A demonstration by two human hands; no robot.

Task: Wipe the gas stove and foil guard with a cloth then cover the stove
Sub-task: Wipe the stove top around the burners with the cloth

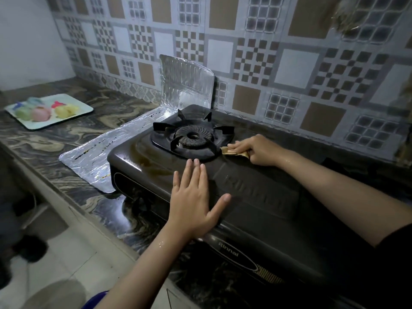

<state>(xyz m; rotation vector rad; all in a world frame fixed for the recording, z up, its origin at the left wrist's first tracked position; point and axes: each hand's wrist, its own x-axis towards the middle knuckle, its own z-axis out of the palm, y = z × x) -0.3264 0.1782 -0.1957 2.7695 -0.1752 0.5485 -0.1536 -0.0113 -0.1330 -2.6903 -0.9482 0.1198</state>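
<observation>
A person's left hand [196, 197] lies flat, fingers straight, steadying the black gas stove [245, 192]. The right hand [256, 150] grips a brown cloth [234, 152], rubbing at the burner's [193, 137] three o'clock. The foil guard [186, 82] stands at eleven o'clock.

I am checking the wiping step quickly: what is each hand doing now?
Left hand: open, fingers straight, flat on the stove.
Right hand: holding the cloth on the stove.
</observation>
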